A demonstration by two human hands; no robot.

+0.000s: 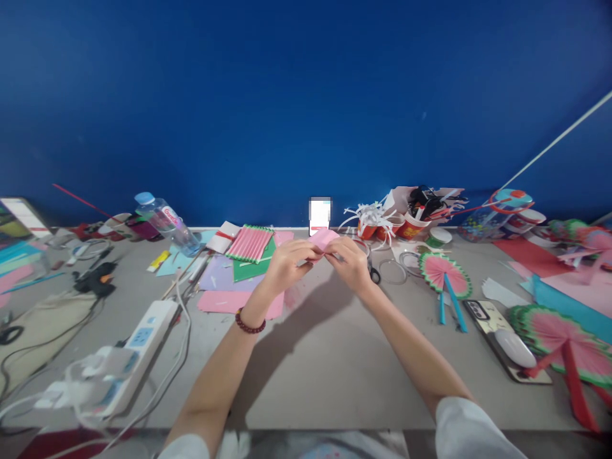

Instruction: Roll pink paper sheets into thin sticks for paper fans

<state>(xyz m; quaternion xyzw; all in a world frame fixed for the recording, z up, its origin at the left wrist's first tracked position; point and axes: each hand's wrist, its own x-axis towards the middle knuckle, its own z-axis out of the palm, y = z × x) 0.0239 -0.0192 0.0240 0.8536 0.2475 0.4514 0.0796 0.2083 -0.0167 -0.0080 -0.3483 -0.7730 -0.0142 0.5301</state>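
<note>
Pink paper (pixel 325 238) pinched in closed grip of left hand (pixel 289 260) and right hand (pixel 350 261), near lit screen (pixel 320 215). Apparently done: pleated paper (pixel 252 243) left of screen, fan (pixel 445 274) right. Unfinished-looking: held piece.

Item: pink paper (pixel 324 238) | State: curved, lower part partly hidden | Pose: held at both sides | Location: frame centre, slightly right
</note>
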